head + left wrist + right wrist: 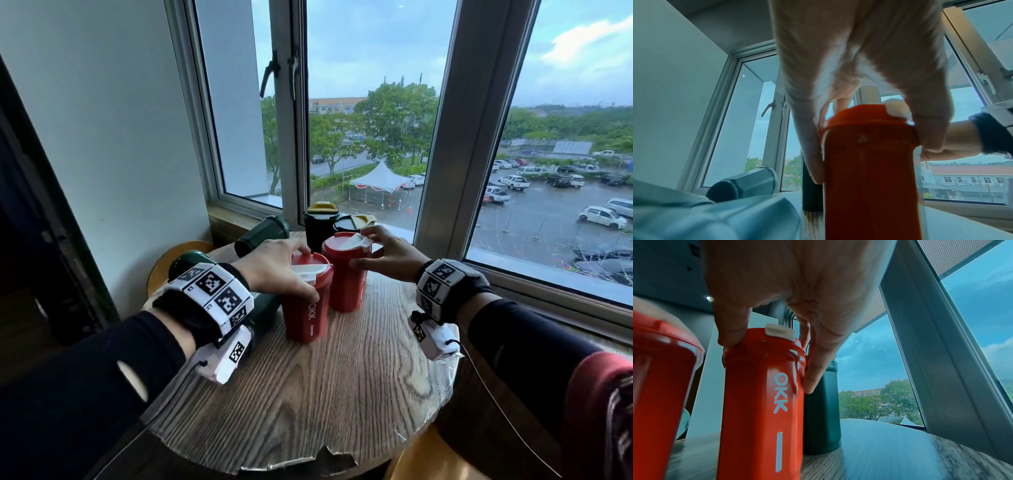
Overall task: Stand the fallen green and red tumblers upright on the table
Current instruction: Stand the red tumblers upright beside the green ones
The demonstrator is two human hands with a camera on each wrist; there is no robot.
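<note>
Two red tumblers stand upright side by side on the round wooden table point(325, 404). My left hand point(294, 270) grips the nearer red tumbler point(306, 308) around its lid from above; the left wrist view shows the fingers curled over the lid of this tumbler point(869, 170). My right hand point(376, 250) pinches the lid rim of the farther red tumbler point(346, 277), lettered OKK point(760, 402). Two green tumblers lie on their sides at the left: one near the sill point(263, 234), one point(191, 262) partly hidden behind my left wrist.
Two black tumblers with yellow lids point(320, 222) point(352, 224) stand upright at the table's back, just behind the red ones. A window sill point(233, 219) and wall close off the back and left. A yellow chair back point(178, 253) shows at the left edge.
</note>
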